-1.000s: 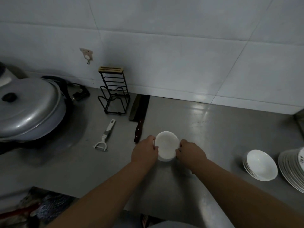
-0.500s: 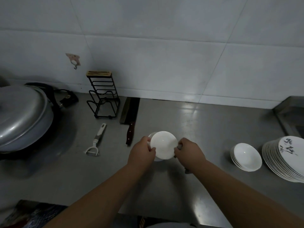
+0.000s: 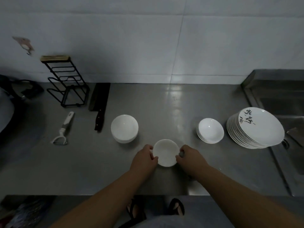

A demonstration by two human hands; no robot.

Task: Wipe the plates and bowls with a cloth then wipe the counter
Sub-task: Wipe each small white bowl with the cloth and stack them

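Note:
A small white bowl [image 3: 165,153] is held over the steel counter [image 3: 164,106] near its front edge. My left hand [image 3: 144,157] grips its left rim and my right hand [image 3: 189,156] grips its right rim. Something small and grey shows by my right thumb; I cannot tell whether it is a cloth. To the left behind it stands a stack of white bowls [image 3: 124,128]. On the right sit a stack of shallow white bowls [image 3: 210,132] and a tall stack of plates [image 3: 256,128] with black brushwork.
A cleaver [image 3: 99,104], a white peeler [image 3: 63,129] and a black wire rack [image 3: 65,83] lie at the back left. A pot edge [image 3: 5,112] is at far left. A steel sink [image 3: 279,102] borders the right. The tiled wall [image 3: 148,43] closes the back.
The bowl in both hands has come off the stack and moved right and nearer to me. The view has shifted right, so the stacks and sink now show.

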